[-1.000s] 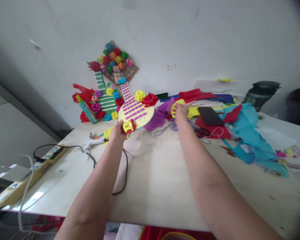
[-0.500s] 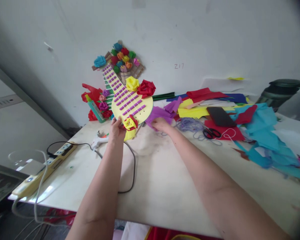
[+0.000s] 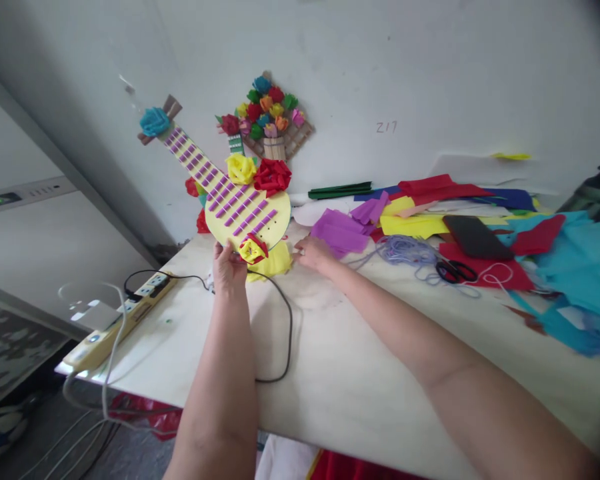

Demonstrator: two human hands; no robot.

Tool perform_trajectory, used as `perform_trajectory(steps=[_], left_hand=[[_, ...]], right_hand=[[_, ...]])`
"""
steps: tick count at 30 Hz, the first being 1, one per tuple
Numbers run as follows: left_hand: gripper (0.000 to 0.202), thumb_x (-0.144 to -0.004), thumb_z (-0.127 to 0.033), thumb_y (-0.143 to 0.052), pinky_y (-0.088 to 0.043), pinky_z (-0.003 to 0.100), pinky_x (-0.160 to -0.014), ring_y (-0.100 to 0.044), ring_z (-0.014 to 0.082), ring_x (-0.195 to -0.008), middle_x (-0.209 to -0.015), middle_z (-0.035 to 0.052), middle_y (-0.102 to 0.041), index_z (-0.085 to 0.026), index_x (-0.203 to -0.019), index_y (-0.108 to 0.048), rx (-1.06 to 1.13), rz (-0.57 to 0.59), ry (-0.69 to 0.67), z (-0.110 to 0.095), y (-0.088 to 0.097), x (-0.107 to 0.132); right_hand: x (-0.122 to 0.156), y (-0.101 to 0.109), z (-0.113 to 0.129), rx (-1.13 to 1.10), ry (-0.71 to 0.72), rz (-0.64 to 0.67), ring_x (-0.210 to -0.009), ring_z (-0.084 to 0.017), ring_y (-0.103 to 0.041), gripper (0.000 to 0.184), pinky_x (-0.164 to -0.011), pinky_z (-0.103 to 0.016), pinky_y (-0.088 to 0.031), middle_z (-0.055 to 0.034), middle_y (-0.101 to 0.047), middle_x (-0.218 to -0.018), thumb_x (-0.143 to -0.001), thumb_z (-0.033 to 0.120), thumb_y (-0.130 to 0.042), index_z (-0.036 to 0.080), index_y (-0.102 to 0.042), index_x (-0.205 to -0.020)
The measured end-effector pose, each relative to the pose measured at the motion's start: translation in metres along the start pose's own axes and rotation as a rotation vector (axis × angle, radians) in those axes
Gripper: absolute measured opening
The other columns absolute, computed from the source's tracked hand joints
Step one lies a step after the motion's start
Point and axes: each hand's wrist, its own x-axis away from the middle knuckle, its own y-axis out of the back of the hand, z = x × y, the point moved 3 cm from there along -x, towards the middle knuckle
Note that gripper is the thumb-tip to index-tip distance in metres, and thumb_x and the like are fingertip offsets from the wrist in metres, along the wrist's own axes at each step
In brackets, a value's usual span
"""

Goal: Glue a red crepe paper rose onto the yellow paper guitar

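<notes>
My left hand [image 3: 229,265] grips the bottom rim of a yellow paper guitar [image 3: 240,212] and holds it raised above the table, its neck slanting up to the left. The guitar carries purple strips, a yellow and a red paper flower on its body, a small yellow-red flower by my fingers and a blue flower [image 3: 155,121] at the head. My right hand [image 3: 314,253] rests on the table beside a yellow paper piece [image 3: 275,264], fingers curled near it. Purple paper [image 3: 340,231] lies just beyond that hand.
A paper flower basket [image 3: 270,121] leans on the wall. Coloured paper sheets [image 3: 420,200], a dark phone [image 3: 475,237], black scissors [image 3: 455,271] and lilac string [image 3: 405,252] cover the table's right side. A power strip [image 3: 125,310] and a black cable [image 3: 285,333] lie at left.
My left hand has lifted the guitar and swung its neck up to the left. My right hand has come back from the paper pile to the yellow piece near the guitar.
</notes>
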Motion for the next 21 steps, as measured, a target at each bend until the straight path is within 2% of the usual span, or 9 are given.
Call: perform_trajectory(steps=[7, 10, 13, 17, 21], left_hand=[[0.018, -0.075, -0.006, -0.06, -0.043, 0.013, -0.048, -0.055, 0.0042, -0.049, -0.071, -0.0047, -0.065, -0.022, -0.081, -0.055, 0.027, -0.066, -0.025, -0.011, 0.005, 0.001], [0.015, -0.076, -0.013, -0.063, -0.046, 0.015, -0.051, -0.057, 0.0052, -0.053, -0.078, -0.0028, -0.066, -0.024, -0.085, -0.057, -0.031, -0.043, -0.08, -0.015, 0.004, -0.001], [0.017, -0.076, -0.012, -0.063, -0.048, 0.015, -0.058, -0.06, 0.0047, -0.059, -0.086, -0.0029, -0.067, -0.025, -0.086, -0.058, 0.005, -0.019, -0.094, -0.015, 0.005, -0.003], [0.02, -0.075, -0.011, -0.063, -0.05, 0.018, -0.063, -0.063, 0.0067, -0.067, -0.09, -0.0016, -0.068, -0.025, -0.089, -0.058, 0.043, -0.018, -0.086, -0.012, 0.01, -0.005], [0.024, -0.076, -0.023, -0.065, -0.052, 0.022, -0.063, -0.065, 0.0112, -0.074, -0.095, 0.0012, -0.067, -0.027, -0.098, -0.057, -0.026, -0.002, -0.072, -0.01, 0.013, -0.007]], right_hand=[[-0.028, -0.015, 0.02, 0.093, -0.17, 0.238, -0.108, -0.03, -0.057, 0.05, -0.084, -0.036, -0.043, -0.017, -0.063, -0.115, -0.079, 0.045, -0.046, 0.012, -0.062, -0.114], [-0.037, -0.024, 0.027, 0.149, -0.169, 0.227, -0.111, -0.031, -0.056, 0.052, -0.09, -0.039, -0.04, -0.0188, -0.063, -0.113, -0.075, 0.047, -0.052, 0.012, -0.063, -0.112], [-0.046, -0.029, 0.034, 0.169, -0.212, 0.251, -0.115, -0.032, -0.053, 0.053, -0.097, -0.043, -0.034, -0.0184, -0.063, -0.115, -0.071, 0.045, -0.059, 0.012, -0.063, -0.113], [-0.057, -0.034, 0.039, 0.088, -0.301, 0.324, -0.118, -0.031, -0.051, 0.054, -0.102, -0.049, -0.029, -0.0144, -0.06, -0.123, -0.07, 0.038, -0.062, 0.017, -0.058, -0.119], [-0.057, -0.04, 0.04, -0.003, -0.342, 0.27, -0.119, -0.03, -0.051, 0.048, -0.103, -0.049, -0.028, -0.0133, -0.062, -0.119, -0.07, 0.031, -0.06, 0.018, -0.059, -0.116]])
